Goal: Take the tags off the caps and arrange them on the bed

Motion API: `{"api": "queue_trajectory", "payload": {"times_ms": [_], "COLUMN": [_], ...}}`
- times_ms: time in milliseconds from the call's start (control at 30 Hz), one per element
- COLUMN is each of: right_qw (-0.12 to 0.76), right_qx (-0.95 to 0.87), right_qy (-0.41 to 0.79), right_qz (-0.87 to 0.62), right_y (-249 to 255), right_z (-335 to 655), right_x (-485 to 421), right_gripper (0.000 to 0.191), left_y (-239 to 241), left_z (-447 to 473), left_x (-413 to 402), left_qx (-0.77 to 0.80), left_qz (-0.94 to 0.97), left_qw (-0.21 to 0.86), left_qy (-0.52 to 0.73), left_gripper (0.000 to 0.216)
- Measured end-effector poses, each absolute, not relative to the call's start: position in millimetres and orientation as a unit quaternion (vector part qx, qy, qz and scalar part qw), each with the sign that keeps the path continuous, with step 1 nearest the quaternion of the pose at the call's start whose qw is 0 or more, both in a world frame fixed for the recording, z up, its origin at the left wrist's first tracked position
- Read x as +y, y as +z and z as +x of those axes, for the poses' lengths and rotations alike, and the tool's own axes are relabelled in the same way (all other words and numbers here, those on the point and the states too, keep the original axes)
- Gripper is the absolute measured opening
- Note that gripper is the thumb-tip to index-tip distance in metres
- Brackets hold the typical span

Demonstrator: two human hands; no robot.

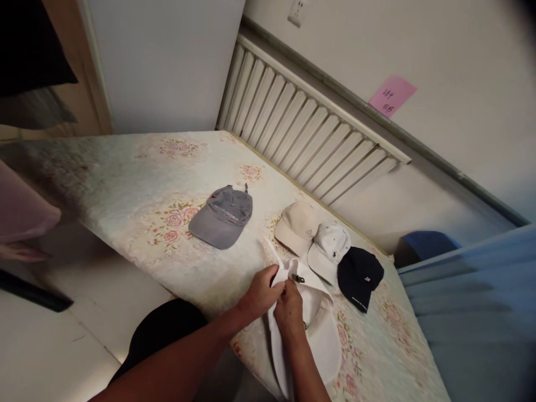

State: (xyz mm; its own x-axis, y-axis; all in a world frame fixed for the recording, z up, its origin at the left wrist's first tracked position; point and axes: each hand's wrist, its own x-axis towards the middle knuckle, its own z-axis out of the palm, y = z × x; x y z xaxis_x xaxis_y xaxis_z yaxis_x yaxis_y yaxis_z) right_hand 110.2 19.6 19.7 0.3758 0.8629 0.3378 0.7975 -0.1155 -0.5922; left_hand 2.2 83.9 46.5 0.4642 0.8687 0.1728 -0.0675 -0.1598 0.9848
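Note:
A white cap [322,335] lies upside down at the near edge of the table [125,184], its back strap and small dark buckle [297,277] turned away from me. My left hand [259,293] pinches the strap on the left side of the buckle. My right hand [288,307] is closed on the strap just below the buckle, resting on the cap's crown. Both sets of fingers are curled round the white fabric.
A grey cap [221,216] lies alone mid-table. A beige cap [296,226], a white cap [329,251] and a dark navy cap [359,276] lie in an overlapping row beyond my hands. A radiator [305,128] runs along the wall. A pink note [391,95] sticks above it.

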Motion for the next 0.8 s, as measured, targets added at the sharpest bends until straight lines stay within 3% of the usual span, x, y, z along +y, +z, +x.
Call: {"api": "queue_trajectory", "payload": {"times_ms": [467, 800], "right_qw": [0.311, 0.303], "right_qx": [-0.518, -0.553], "right_qy": [0.023, -0.001], "right_qz": [-0.797, -0.776], "right_y": [1, -1], "right_z": [129, 122], "right_x": [-29, -29], "right_gripper": [0.037, 0.034], "left_y": [50, 49], "left_z": [0, 1], "left_x": [82, 81], "left_qx": [0.340, 0.335], "left_qz": [0.641, 0.632], "left_qw": [0.561, 0.583], "left_qy": [0.399, 0.386], "left_gripper": [0.015, 0.005]}}
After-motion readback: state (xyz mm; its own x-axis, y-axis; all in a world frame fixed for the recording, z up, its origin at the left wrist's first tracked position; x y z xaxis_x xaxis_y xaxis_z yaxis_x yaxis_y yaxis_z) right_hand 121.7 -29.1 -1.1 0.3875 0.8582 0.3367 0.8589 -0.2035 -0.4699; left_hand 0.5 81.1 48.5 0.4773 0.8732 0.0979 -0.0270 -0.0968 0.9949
